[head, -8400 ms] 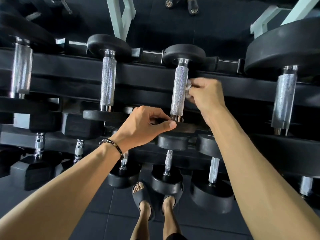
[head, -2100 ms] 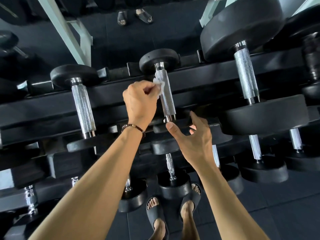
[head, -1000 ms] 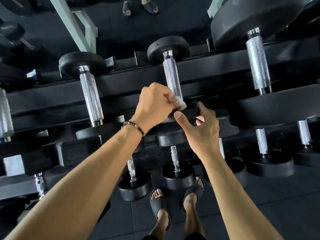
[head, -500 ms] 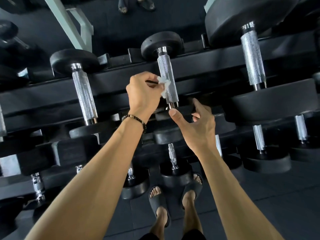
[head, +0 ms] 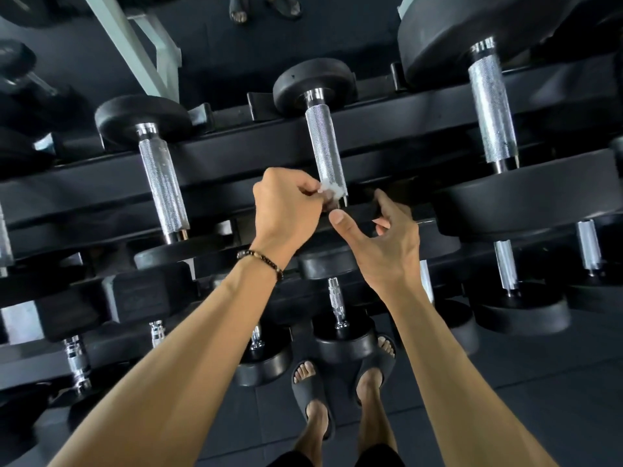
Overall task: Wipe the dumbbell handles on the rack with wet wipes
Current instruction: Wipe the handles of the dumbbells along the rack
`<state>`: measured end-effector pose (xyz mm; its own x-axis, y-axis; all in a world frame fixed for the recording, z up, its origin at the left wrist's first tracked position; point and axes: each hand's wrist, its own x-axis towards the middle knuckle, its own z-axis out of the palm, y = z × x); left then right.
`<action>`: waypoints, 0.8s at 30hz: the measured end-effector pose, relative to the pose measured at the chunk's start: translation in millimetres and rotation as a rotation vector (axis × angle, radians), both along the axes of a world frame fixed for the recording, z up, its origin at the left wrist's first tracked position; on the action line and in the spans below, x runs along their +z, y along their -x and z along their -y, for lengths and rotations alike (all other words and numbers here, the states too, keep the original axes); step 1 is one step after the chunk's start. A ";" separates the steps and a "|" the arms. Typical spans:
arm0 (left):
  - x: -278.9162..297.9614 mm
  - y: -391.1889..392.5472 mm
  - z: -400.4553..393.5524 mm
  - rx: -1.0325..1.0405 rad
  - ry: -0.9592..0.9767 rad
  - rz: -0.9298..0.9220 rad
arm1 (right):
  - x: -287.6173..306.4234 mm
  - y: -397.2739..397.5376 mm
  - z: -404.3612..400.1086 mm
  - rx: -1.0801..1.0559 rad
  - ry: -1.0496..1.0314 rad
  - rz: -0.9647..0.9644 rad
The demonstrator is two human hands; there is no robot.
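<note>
I see the left hand (head: 286, 210) pinching the wet wipe (head: 332, 189) against the near end of the middle dumbbell handle (head: 326, 153) on the top rack rail (head: 236, 153), while the right hand (head: 387, 244), fingers spread and holding nothing, hovers beside the near weight, probably to steady it.

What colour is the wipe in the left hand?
White; the wipe, pinched by the left hand, shows in the head view.

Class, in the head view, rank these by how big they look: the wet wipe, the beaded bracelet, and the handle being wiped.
1. Handle, clearly largest.
2. Bracelet and wipe look alike; the left hand hides part of the wipe, so no ranking between them.
</note>
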<state>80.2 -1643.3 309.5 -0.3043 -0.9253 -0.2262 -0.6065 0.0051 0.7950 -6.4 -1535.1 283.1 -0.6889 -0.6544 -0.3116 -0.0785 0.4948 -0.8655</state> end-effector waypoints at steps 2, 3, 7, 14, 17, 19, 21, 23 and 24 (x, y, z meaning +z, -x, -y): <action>-2.4 8.6 13.1 0.160 -0.068 -0.095 | 0.5 0.2 0.5 0.006 -0.006 -0.005; -2.2 14.2 22.1 0.236 -0.106 -0.157 | 0.7 0.6 0.5 0.008 -0.008 -0.010; 0.5 17.4 18.6 0.218 -0.153 -0.175 | 0.6 2.7 -0.7 0.008 -0.010 0.014; 3.1 27.5 38.2 0.376 -0.200 -0.340 | 3.6 3.1 -0.8 0.006 -0.005 0.034; 2.5 27.2 34.8 0.323 -0.186 -0.306 | 3.2 3.5 -1.6 0.003 -0.003 0.048; 1.0 15.2 15.8 0.201 -0.160 -0.202 | 3.0 4.0 -1.7 0.006 -0.006 0.043; -2.9 9.3 7.5 0.159 -0.136 -0.153 | 3.7 3.6 -1.1 0.005 -0.007 0.040; -3.2 18.1 18.0 0.269 -0.190 -0.248 | 4.7 2.9 -1.0 0.010 -0.012 0.037; -3.8 26.0 27.7 0.359 -0.211 -0.310 | 5.4 2.4 -1.0 0.011 -0.016 0.036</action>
